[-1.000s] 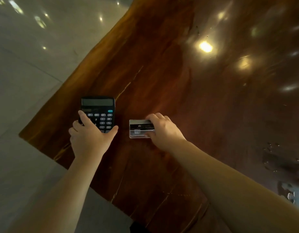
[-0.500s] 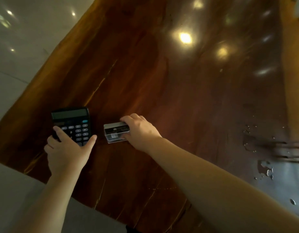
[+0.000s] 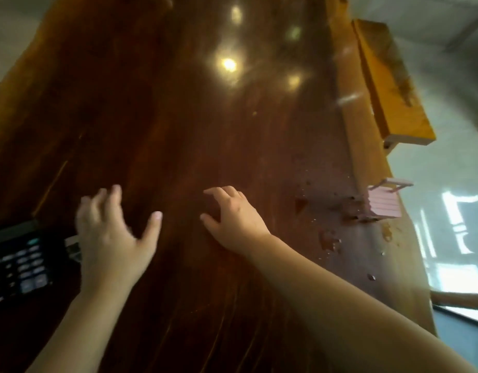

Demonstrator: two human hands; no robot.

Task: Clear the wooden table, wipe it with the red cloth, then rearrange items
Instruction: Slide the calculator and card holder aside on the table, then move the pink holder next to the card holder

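Both hands are held over the dark wooden table, fingers spread and empty: the left hand beside a black calculator, the right hand arched on its fingertips. No red cloth is seen. The calculator could be knocked by a careless sweep. Lamps are mirrored in the gloss; a pink miniature chair and wet patches mark the right edge, a bench beyond.
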